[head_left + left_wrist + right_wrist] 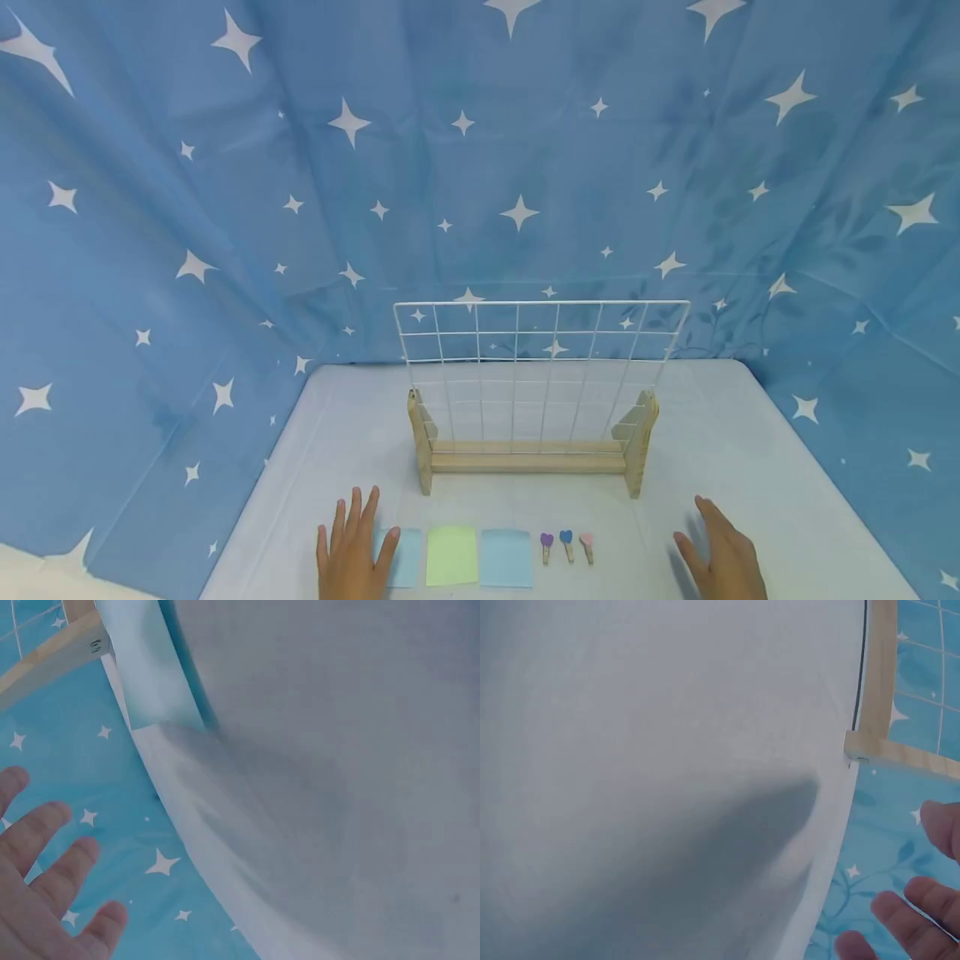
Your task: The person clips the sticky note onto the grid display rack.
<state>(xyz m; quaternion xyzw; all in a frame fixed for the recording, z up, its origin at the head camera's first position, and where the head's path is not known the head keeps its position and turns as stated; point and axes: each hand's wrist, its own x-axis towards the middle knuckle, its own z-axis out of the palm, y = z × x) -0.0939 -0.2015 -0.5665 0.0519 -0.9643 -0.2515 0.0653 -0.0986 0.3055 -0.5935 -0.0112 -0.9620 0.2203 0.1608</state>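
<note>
My left hand (pixel 351 557) spreads its fingers over the edge of a blue sticky note (pixel 406 558), holding nothing. To its right lie a yellow-green sticky note (pixel 452 556) and a second blue sticky note (pixel 506 558). Beside them are three small wooden clips with heart tops: a purple clip (pixel 547 547), a blue clip (pixel 567 546) and a pink clip (pixel 587 547). My right hand (pixel 723 554) hovers over the table at the right, fingers relaxed and nothing in them; its shadow shows on the cloth in the right wrist view.
A white wire grid (pixel 536 360) stands in a wooden base (pixel 528 462) behind the notes and clips. White cloth covers the table (pixel 712 417). Blue star-patterned fabric (pixel 465 167) hangs behind and along both sides.
</note>
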